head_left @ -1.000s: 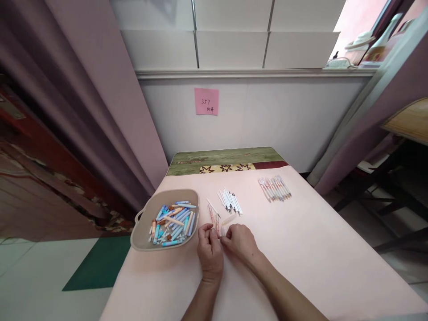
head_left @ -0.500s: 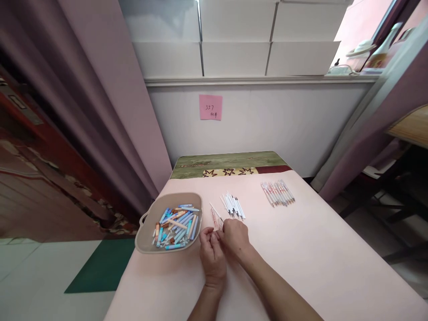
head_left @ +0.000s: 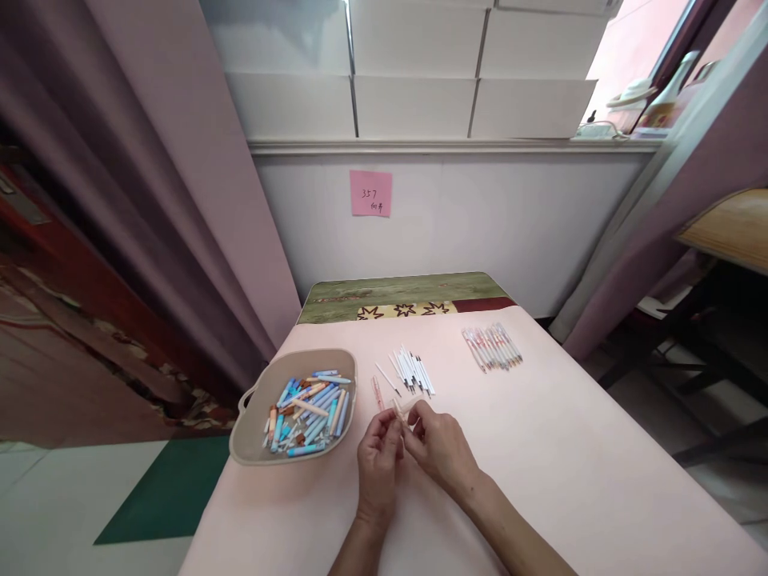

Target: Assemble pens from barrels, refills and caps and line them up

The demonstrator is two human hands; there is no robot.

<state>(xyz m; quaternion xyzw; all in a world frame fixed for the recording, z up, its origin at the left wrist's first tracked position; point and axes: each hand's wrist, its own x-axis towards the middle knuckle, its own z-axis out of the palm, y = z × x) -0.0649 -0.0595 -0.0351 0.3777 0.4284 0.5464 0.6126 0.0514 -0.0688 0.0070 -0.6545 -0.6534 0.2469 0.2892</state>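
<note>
Fingertips of the left hand [head_left: 378, 456] and right hand [head_left: 441, 448] pinch a clear pen barrel [head_left: 401, 411] between them. It looks light, stiff and slippery, best held near its ends. Refills [head_left: 411, 371] lie just beyond the grip.

Left hand [head_left: 378, 458] and right hand [head_left: 441, 446] together (fingertips pinched, touching)

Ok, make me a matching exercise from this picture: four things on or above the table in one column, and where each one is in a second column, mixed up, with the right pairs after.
Things:
1. beige tray
2. white refills
3. row of finished pens
4. pink note

Places:
A. on the wall above the table
B. middle of the table, just beyond the hands
C. left edge of the table, full of blue and orange pen parts
D. far right part of the table

Pairs: 1-C, 2-B, 3-D, 4-A
</note>
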